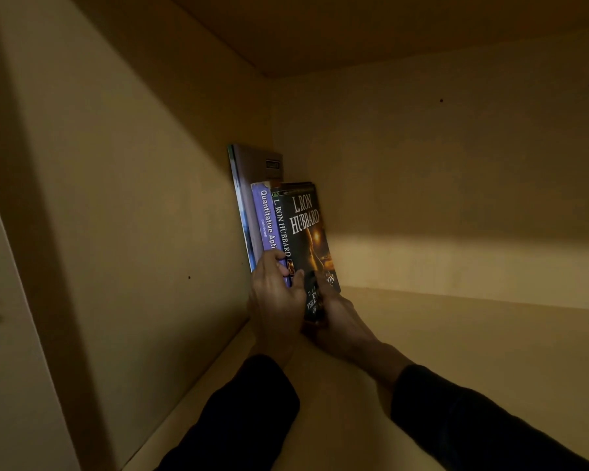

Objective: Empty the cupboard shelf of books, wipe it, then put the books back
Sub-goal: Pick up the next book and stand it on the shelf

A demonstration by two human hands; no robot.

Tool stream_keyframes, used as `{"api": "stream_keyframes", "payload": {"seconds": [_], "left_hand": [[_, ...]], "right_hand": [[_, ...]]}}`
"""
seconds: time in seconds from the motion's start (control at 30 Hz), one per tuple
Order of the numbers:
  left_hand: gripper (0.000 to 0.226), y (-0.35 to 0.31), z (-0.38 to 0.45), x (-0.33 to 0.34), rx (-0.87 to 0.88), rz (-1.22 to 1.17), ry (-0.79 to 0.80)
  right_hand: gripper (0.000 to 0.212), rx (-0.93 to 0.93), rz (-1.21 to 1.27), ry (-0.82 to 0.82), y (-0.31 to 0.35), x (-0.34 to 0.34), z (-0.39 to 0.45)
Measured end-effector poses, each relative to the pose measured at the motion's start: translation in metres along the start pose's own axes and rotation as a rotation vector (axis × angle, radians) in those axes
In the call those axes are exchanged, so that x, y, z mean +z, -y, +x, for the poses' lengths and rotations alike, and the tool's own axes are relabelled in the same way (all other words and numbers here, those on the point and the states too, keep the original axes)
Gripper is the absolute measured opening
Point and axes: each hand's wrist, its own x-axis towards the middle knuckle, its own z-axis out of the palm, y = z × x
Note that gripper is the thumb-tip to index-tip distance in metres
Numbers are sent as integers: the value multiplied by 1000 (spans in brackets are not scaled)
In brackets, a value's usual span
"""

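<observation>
Shelf (456, 334) corner, hands on books (286, 226)

- I see three books upright in the shelf's (456, 334) back-left corner: tall book (249, 178) against the side wall (133, 198), Quantitative Aptitude book (265, 219) in the middle, Hubbard book (306, 229) rightmost.
- Rest of shelf lies to their right.

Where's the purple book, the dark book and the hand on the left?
purple book (265, 215): head view, on its spine.
dark book (308, 229): head view, on its front cover.
left hand (274, 297): head view, back of the hand.
</observation>
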Motion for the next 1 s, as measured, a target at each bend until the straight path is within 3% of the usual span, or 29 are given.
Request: {"api": "stream_keyframes", "payload": {"seconds": [0.7,1.0], "left_hand": [[31,1,-3,1,-7,-33,34],[43,1,-10,-1,-23,4,4]], "right_hand": [[88,7,-164,14,3,3,-4],[81,16,-130,-40,12,4,-11]]}}
